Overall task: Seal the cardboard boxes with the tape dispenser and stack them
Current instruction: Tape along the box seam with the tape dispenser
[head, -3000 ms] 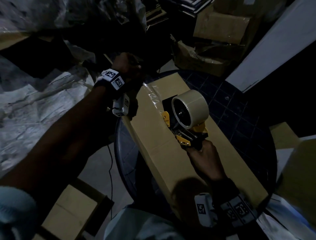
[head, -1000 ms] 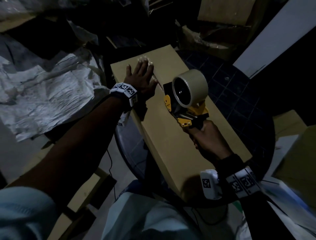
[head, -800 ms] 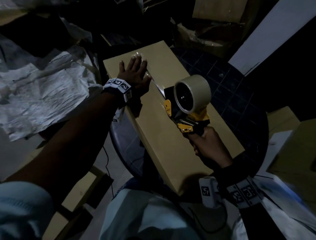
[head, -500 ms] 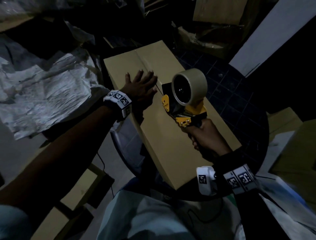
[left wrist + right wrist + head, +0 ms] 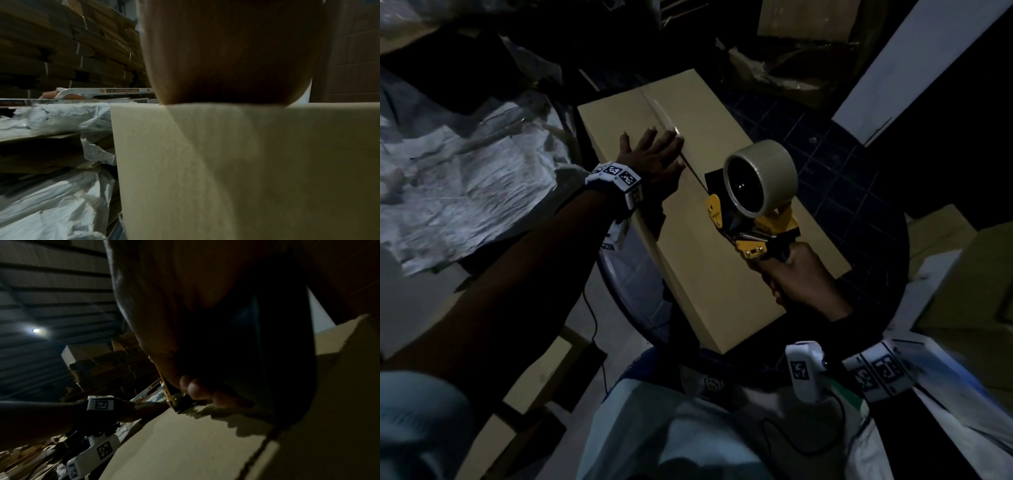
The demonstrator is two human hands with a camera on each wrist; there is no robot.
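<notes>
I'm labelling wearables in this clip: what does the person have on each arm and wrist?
The left arm is bare to a pale short sleeve; the left wrist carries a dark band of white square-coded tags. The right wrist has a similar tag band over a dark sleeve, beside a white tagged camera unit with a thin cable.

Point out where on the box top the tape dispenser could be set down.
Free: the cardboard box top nearest the person, below the tape dispenser and right hand; also the far right flap beyond the roll. Crowded: the left flap under the flat left hand, and the seam between hand and dispenser.
</notes>
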